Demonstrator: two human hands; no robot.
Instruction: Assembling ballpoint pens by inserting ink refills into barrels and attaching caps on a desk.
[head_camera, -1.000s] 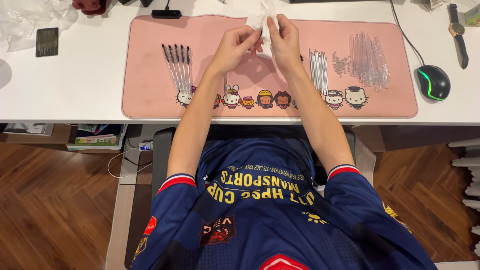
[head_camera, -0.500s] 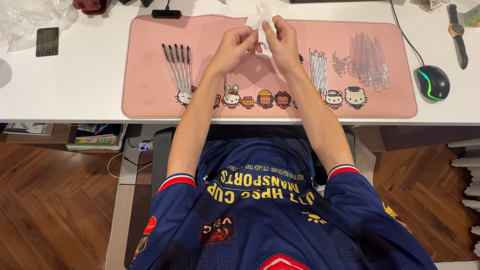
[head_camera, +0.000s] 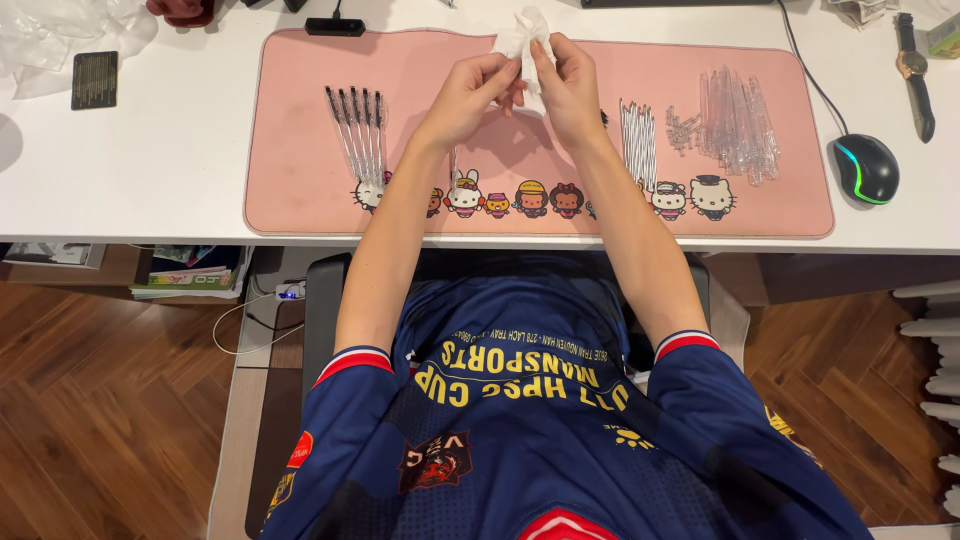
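Note:
Both hands are raised together over the middle of a pink desk mat printed with cartoon figures. My left hand and my right hand both pinch a crumpled white tissue; a thin pen part may sit between the fingers, but it is too small to tell. A row of several assembled black pens lies left of my hands. To the right lie a bunch of thin refills and a pile of clear pen barrels.
A black computer mouse with a lit rim and a wristwatch lie at the desk's right. A dark card and clear plastic wrapping lie at the left. Wooden floor shows under the white desk.
My hands have stayed together over the mat and the tissue has shifted slightly between the fingers. Nothing else has moved.

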